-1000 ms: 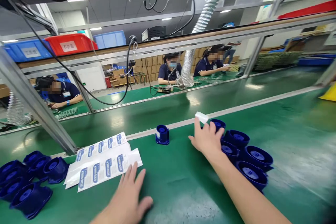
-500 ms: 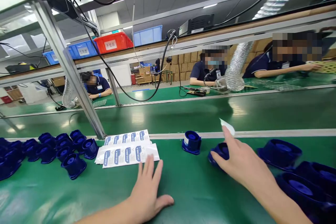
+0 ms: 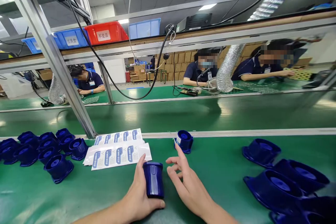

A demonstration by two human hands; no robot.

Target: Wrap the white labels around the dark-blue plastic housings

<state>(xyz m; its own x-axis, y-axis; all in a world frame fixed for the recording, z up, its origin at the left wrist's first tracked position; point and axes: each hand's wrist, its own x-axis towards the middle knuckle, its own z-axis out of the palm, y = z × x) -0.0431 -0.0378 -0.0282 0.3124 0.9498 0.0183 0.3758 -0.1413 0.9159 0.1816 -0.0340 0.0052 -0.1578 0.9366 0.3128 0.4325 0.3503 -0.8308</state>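
My left hand point(image 3: 139, 190) is wrapped round a dark blue plastic housing point(image 3: 154, 180), its smooth side facing me, above the green bench. Just to its right is my right hand point(image 3: 187, 182), index finger stretched up, the others loosely bent and apart, not touching the housing. At that index fingertip a pale sliver shows; I cannot tell whether it is a label on the finger or part of what stands behind. Behind the hand stands a blue housing point(image 3: 185, 141) with a white label on its side. Left of the hands lie printed label sheets point(image 3: 118, 154).
Several blue housings point(image 3: 56, 168) stand at the left, and more point(image 3: 275, 187) at the right. A metal post point(image 3: 63, 73) rises behind the label sheets. Beyond the bench runs a green conveyor point(image 3: 162, 115), with people at work on its far side. Bins point(image 3: 106, 32) sit on the shelf above.
The housing beside my right hand has come to the middle, and my left hand has closed round it. My right hand has moved left; the white label on its fingertip no longer shows clearly.
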